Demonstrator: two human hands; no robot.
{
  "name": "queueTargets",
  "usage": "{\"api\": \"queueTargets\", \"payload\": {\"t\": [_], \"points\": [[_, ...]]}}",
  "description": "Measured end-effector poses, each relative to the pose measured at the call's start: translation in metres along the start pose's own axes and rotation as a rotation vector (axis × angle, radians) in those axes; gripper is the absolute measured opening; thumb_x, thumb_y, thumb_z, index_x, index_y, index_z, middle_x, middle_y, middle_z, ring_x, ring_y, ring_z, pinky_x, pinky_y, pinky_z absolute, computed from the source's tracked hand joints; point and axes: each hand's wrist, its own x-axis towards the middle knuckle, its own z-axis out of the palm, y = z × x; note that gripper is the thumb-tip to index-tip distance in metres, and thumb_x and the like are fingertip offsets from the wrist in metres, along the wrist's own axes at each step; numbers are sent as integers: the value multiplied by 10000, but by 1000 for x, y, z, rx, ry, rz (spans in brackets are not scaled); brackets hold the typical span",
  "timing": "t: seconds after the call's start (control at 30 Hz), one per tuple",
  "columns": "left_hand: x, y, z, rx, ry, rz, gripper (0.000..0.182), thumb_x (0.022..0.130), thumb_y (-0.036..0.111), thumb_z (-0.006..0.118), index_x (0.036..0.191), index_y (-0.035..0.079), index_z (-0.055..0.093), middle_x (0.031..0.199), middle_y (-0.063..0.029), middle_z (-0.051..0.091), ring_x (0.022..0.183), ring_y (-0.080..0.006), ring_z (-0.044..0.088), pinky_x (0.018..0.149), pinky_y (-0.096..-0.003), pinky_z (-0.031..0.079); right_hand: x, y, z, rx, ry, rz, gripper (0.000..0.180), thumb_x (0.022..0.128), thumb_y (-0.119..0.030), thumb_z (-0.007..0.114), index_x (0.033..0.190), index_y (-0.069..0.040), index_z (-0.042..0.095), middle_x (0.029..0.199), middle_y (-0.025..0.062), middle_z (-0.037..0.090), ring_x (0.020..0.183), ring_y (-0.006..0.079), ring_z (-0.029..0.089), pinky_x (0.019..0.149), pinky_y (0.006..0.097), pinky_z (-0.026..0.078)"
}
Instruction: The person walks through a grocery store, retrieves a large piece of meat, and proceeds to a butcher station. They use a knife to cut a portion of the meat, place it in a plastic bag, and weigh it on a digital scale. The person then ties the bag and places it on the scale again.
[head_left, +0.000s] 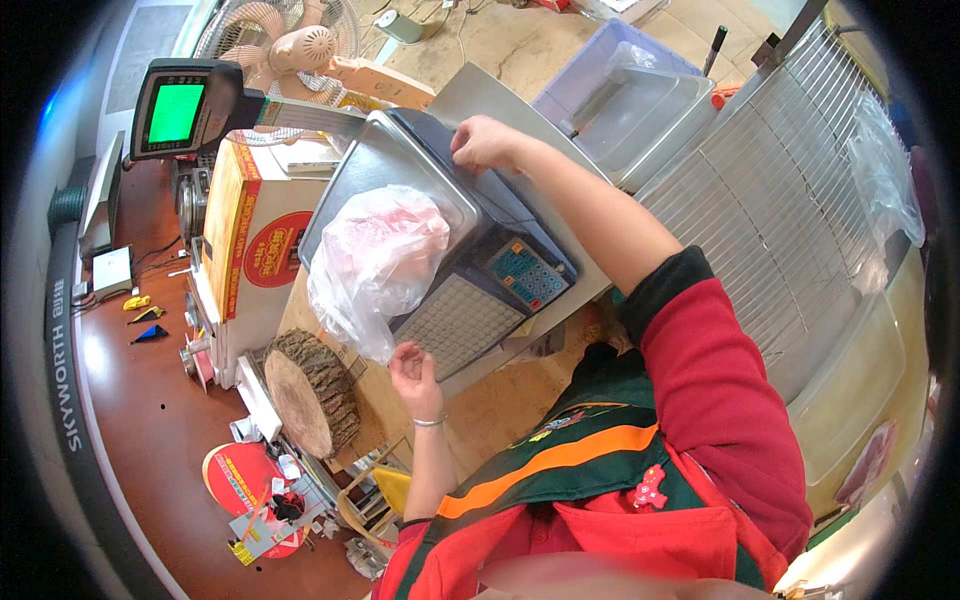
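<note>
A white translucent plastic bag with something pinkish inside rests on the steel pan of a label scale. Its narrow tail hangs over the scale's front edge. My left hand, wearing a bracelet, is by that tail with fingers curled; whether it grips the plastic is unclear. Between my hands lie the scale's pale keyboard and blue keypad. My right hand reaches to the far dark side of the scale, fingers bent together. Anything between those fingers is hidden.
The scale's lit green display stands on a post at upper left, before a fan. A box and a log slab sit left. Plastic tubs and a wire rack are to the right.
</note>
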Motion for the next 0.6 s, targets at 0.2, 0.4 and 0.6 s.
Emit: {"api": "queueTargets", "payload": {"t": [0.2, 0.4, 0.6], "points": [[0, -3, -5, 40, 30, 20, 324, 777, -81, 556, 1077, 0, 465, 953, -50, 501, 863, -111, 506, 789, -233, 413, -13, -11, -4, 90, 22, 48, 315, 779, -151, 559, 1016, 58, 558, 881, 142, 620, 777, 195, 617, 679, 287, 521], [3, -2, -1, -17, -9, -15, 320, 776, -73, 559, 1074, -11, 462, 950, -57, 495, 864, -121, 505, 798, -232, 406, -9, -24, 5, -112, -2, 103, 419, 734, -240, 605, 1023, 61, 567, 848, 141, 618, 708, 188, 605, 639, 280, 500], [8, 3, 10, 13, -48, -19, 313, 776, -75, 558, 1068, -11, 467, 948, -63, 491, 863, -121, 499, 784, -234, 414, -6, -15, 10, -211, 80, 31, 453, 689, -134, 628, 1086, 70, 548, 847, 144, 615, 697, 195, 609, 612, 300, 500]]}}
